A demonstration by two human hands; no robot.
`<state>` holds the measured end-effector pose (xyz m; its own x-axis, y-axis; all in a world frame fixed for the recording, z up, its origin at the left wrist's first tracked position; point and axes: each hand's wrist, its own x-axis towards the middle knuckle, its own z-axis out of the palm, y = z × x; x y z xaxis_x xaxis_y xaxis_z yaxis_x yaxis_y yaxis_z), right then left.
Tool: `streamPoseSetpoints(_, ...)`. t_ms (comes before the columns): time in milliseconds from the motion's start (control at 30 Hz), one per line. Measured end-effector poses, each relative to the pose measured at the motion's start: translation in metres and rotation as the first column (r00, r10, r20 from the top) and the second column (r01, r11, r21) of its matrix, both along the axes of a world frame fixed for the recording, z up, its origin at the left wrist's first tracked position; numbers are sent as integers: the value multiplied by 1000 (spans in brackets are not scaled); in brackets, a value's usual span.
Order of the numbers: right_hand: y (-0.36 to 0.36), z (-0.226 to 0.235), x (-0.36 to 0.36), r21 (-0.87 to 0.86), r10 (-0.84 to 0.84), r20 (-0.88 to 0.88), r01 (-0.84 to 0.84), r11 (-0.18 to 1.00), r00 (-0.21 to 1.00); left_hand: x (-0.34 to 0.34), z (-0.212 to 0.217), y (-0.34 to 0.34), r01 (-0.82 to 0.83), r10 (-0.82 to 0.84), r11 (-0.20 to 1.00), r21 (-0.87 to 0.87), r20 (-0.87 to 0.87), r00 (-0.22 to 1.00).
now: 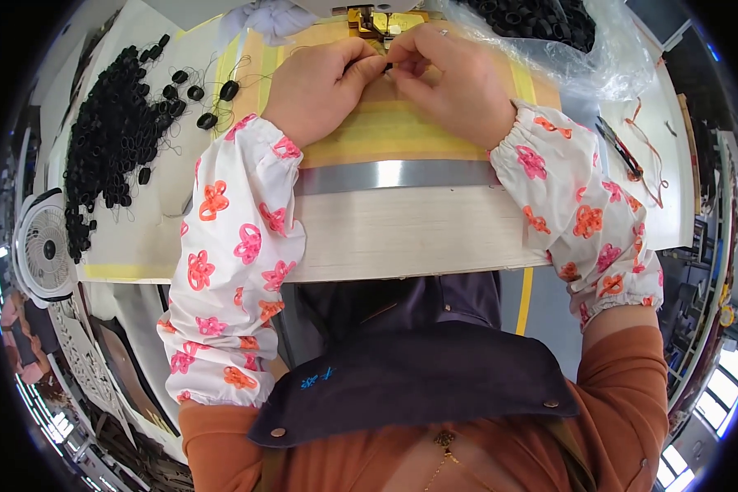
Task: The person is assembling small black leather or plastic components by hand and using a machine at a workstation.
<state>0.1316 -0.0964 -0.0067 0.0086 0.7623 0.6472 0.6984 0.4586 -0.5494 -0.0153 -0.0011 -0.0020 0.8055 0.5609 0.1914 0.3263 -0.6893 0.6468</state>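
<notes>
At the far middle of the table, my left hand and my right hand meet fingertip to fingertip just in front of the sewing machine's metal presser area. Thumbs and forefingers of both hands pinch a small black piece, mostly hidden by the fingers. It looks like one of the black bands nearby, though its shape is too small to tell. On the left lies a heap of small black loops with loose thread tails. A clear plastic bag at the far right holds more small black rings.
Yellow tape strips and a metal strip cross the pale table. Thread snips and an orange cord lie at the right. White cloth sits at the far left; a white fan stands beyond the left edge.
</notes>
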Motion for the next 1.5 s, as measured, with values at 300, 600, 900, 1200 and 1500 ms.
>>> streamPoseSetpoints(300, -1, 10, 3, -261, -172, -84, 145, 954, 982, 0, 2, 1, -82, 84, 994, -69, 30, 996)
streamPoseSetpoints(600, 7, 1, 9, -176, -201, -103, 181, 968, 974, 14, -2, 1, -161, 159, 987, 22, 63, 985)
streamPoseSetpoints(900, 12, 1, 10, -165, -244, -83, 228, 960, 966, 17, 0, 2, -288, 284, 955, -79, -56, 957)
streamPoseSetpoints(1200, 10, 6, 13, -190, -253, -113, 229, 955, 961, 18, -2, 5, -286, 277, 931, -226, -70, 958)
streamPoseSetpoints(1500, 9, 9, 14, -179, -247, -60, 233, 956, 967, 19, 5, 2, -318, 298, 929, -190, -130, 946)
